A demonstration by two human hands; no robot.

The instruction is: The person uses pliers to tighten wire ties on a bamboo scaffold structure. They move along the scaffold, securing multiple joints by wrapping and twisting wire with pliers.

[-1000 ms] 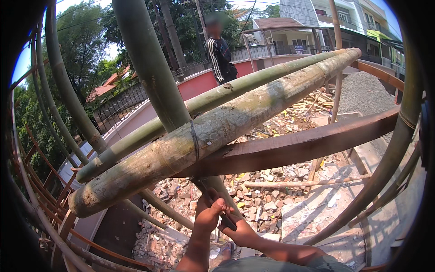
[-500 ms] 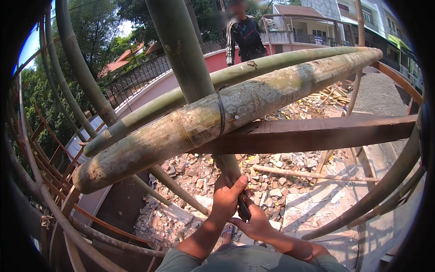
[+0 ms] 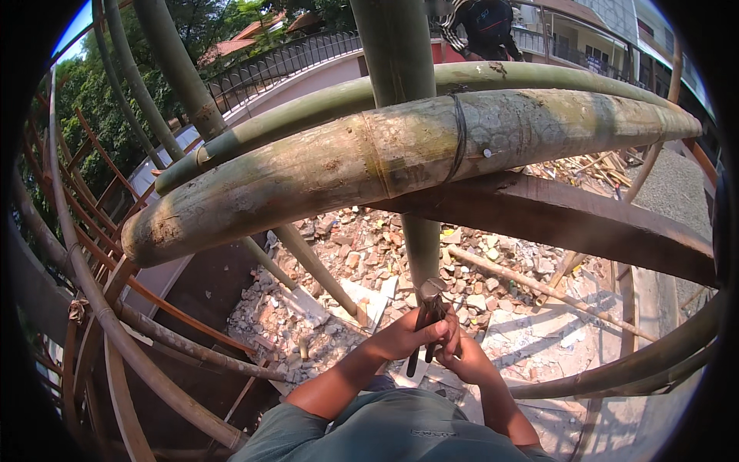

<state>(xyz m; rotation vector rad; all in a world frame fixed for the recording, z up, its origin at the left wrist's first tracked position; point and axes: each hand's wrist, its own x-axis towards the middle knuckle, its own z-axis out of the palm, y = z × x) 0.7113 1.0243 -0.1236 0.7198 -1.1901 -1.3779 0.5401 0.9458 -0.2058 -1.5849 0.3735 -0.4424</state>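
Low in front of my body I hold a pair of pincers (image 3: 433, 291), its metal jaws upward and its dark handles pointing down. My left hand (image 3: 406, 337) is closed round the handles. Against the pincers' right side my right hand (image 3: 466, 360) is closed too; its fingertips are partly hidden. Just beyond the jaws stands an upright bamboo pole (image 3: 423, 250). Above my hands a thick mottled bamboo pole (image 3: 308, 171) lies across it, with dark wire (image 3: 460, 138) wound round it and a nail head (image 3: 486, 152) beside the wire.
A dark wooden beam (image 3: 570, 212) runs right from under the thick pole, and a greener bamboo pole (image 3: 292, 115) lies behind it. Bamboo scaffolding (image 3: 108, 331) crowds the left. Rubble (image 3: 346, 250) covers the ground below. A person (image 3: 489, 29) stands beyond the poles.
The view has shifted, so the poles sit differently in it. The pincers, mostly hidden by my hands before, now show jaws and handles. The person beyond appears farther right and higher.
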